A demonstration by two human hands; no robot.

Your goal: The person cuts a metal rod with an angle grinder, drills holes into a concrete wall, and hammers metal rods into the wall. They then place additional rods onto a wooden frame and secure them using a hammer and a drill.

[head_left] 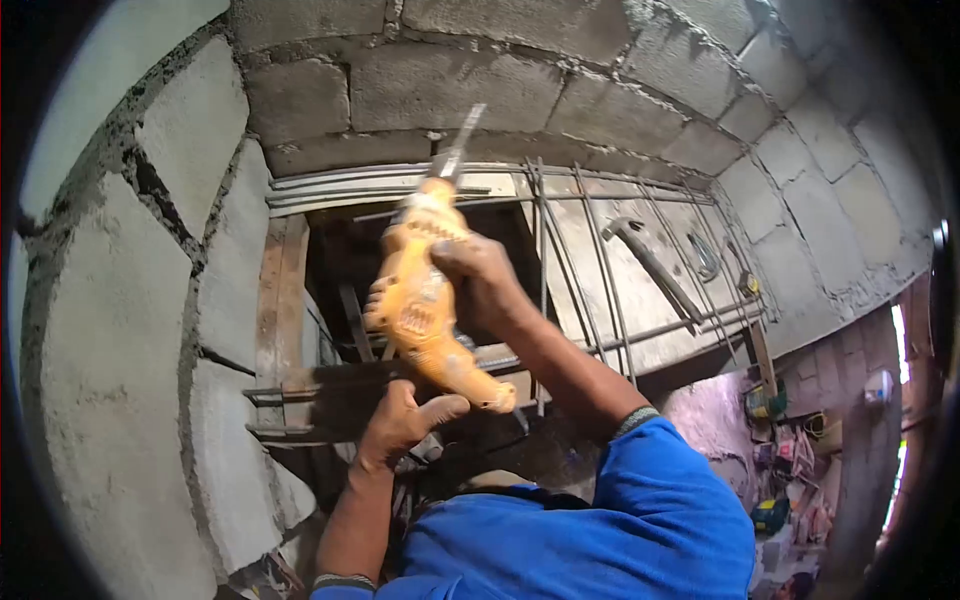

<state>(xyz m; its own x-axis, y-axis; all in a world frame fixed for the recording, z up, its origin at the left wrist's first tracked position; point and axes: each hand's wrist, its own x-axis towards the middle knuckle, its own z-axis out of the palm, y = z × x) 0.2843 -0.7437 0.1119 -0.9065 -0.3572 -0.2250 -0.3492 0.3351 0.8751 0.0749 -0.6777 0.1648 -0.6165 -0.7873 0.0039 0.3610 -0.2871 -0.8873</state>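
Note:
A yellow hammer drill (420, 300) with a long metal bit (465, 138) slants across the middle of the view, blurred by motion. Its bit points up toward the block wall. My right hand (480, 275) is wrapped around the drill's body, the fingertips showing on its far side. Against the lower side of the rear handle is my left hand (405, 425), with the thumb along it and most fingers hidden behind the tool. Below the drill lies a dark opening framed by wooden boards (285, 290).
Steel bars (600, 270) form a grid over a pale board (640, 245). A claw hammer (650, 265) and a coil of wire (706, 258) lie there. Concrete block walls (460, 85) stand at the left, back and right. Several buckets and bags are on the floor at lower right.

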